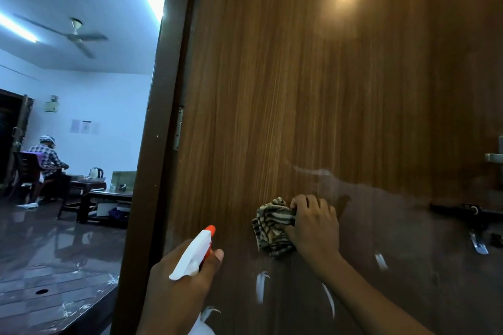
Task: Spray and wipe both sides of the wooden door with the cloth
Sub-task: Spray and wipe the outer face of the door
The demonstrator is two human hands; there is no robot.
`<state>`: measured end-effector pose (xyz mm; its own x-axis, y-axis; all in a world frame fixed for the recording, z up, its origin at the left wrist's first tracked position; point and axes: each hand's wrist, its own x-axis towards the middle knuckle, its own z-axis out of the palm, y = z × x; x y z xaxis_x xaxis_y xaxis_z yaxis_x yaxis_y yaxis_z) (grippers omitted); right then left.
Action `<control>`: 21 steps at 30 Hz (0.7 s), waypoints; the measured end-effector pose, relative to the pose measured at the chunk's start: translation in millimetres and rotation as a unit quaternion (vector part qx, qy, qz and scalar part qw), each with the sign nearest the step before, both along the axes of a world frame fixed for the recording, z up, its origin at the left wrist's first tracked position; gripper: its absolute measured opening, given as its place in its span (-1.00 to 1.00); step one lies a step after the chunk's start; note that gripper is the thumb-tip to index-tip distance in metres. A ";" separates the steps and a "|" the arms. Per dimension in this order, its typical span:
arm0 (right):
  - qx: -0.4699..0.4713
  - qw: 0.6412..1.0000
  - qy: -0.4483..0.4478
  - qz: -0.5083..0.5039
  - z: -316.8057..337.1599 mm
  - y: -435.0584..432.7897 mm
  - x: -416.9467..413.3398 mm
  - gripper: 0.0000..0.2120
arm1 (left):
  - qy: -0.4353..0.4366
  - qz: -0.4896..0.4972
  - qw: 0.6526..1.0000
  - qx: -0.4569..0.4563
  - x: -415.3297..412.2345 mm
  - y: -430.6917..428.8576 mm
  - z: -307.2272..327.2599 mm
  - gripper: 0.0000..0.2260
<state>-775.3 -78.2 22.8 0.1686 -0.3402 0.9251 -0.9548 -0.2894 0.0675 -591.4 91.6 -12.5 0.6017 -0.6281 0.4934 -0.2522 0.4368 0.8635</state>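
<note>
Cloth [272, 228] and door [299, 90] meet low on the door, on the face turned to you, about midway between its hinge edge and its handle edge. Your right hand [313, 226] grips the striped cloth in a bunch, fingers curled round it, and presses it to the wood. Your left hand [179, 288] is wrapped round the neck of the spray bottle [194, 255], a fingertip by the orange trigger, nozzle raised toward the door's lower part near the hinge edge.

You seem to be wiping this face. Open the bunch so more cloth lies flat, then run long overlapping strokes along the grain. White drips [261, 285] run down the door just below the cloth, and a pale smear [321, 173] sits just above it; catch the drips first, so they do not dry into streaks. Whether the upper door has been wiped cannot be told through the glare.

Near the door's handle edge a handle [494, 158] and a dark bolt [462, 209] stick out; the cloth may snag there, so work round them with a folded corner. A metal hinge [178, 128] sits on the opposite edge. Beyond that edge is a room with a ceiling fan [76, 34], a seated person [46, 160] and a kettle [95, 172], all well apart from the door. The door's far face is out of view, so count that side as likely left to do
</note>
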 end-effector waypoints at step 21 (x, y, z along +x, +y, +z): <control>0.466 0.546 -0.564 0.408 -20.3 42.8 -69.9 -0.69 | -0.039 -0.021 0.999 0.019 -28.2 -21.4 -10.2 -0.70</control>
<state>-845.2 -35.4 2.5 0.1169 -0.9895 0.0855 0.2361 -0.0560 -0.9701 -619.6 70.2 -22.6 0.5360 -0.6710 0.5123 -0.3011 0.4149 0.8586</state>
